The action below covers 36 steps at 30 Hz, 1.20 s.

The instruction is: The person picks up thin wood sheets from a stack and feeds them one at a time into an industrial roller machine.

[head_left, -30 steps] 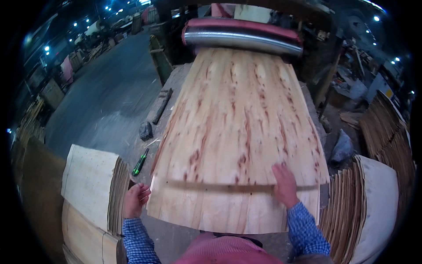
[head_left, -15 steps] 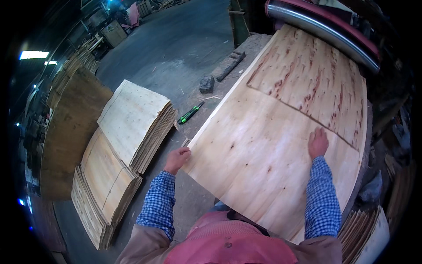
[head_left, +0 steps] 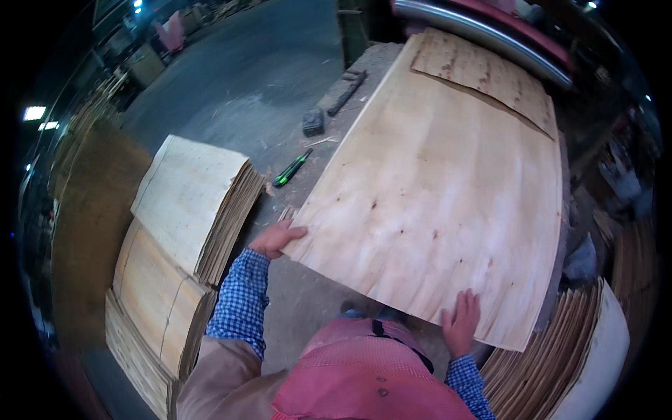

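Note:
A pale wood veneer sheet [head_left: 420, 203] lies across the work surface in front of me, a few small dark knots on it. At its near left corner my left hand [head_left: 276, 239] is closed, thumb on top and the other fingers partly hidden. My right hand [head_left: 460, 325] rests at the near edge, toward the right, with its fingers spread. A shorter, red-streaked veneer sheet [head_left: 483, 73] lies over the far end of the pale one, close under a shiny metal roller [head_left: 490, 35].
To the left stand bundled veneer stacks [head_left: 192, 192] and a large brown board [head_left: 91, 231]. A green utility knife [head_left: 292, 168] and a dark block [head_left: 313, 122] lie left of the sheet. More veneer sheets [head_left: 553, 350] stand on edge at the lower right.
The red-streaked sheet has moved farther away, toward the roller, baring more of the pale sheet. My right hand has come back from mid-sheet to the near edge. My left hand stays at the corner.

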Motion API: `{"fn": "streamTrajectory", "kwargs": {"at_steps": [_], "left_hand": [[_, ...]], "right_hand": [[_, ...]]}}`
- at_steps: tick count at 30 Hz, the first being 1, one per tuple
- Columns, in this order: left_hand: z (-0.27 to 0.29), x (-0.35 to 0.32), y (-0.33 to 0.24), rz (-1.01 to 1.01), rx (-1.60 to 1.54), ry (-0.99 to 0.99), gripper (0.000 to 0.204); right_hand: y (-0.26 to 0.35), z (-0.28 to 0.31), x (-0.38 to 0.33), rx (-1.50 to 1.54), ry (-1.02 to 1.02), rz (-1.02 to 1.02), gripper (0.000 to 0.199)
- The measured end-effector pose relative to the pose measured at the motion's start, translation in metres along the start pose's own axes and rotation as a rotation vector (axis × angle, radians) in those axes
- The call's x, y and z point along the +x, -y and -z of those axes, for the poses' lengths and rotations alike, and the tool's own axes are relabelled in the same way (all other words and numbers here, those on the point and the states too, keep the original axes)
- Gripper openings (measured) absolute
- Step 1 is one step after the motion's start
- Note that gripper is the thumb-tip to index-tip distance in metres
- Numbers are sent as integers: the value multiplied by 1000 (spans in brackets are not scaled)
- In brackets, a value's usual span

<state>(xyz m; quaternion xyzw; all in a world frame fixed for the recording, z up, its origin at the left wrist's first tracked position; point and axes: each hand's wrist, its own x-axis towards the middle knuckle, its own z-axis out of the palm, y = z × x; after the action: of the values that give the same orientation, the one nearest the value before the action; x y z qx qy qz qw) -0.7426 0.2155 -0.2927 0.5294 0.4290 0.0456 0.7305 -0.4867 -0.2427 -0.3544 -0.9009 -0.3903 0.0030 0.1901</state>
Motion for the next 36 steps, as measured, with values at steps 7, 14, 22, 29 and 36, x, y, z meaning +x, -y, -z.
{"fn": "streamTrajectory", "kwargs": {"at_steps": [7, 14, 22, 29, 36], "left_hand": [[-54, -68, -92, -311, -294, 261, 50], [0, -53, -17, -184, -188, 84, 46], [-13, -90, -38, -342, -248, 89, 57], [-44, -24, -106, -289, -628, 149, 41], [-26, -4, -47, -310, -664, -333, 25]], "right_hand": [[64, 55, -24, -4, -16, 7, 72], [59, 74, -20, -114, 0, -36, 73], [75, 141, -28, -34, -9, 84, 70], [39, 144, 61, 8, -84, 164, 69], [-19, 75, 232, 50, -165, 181, 60]]}}
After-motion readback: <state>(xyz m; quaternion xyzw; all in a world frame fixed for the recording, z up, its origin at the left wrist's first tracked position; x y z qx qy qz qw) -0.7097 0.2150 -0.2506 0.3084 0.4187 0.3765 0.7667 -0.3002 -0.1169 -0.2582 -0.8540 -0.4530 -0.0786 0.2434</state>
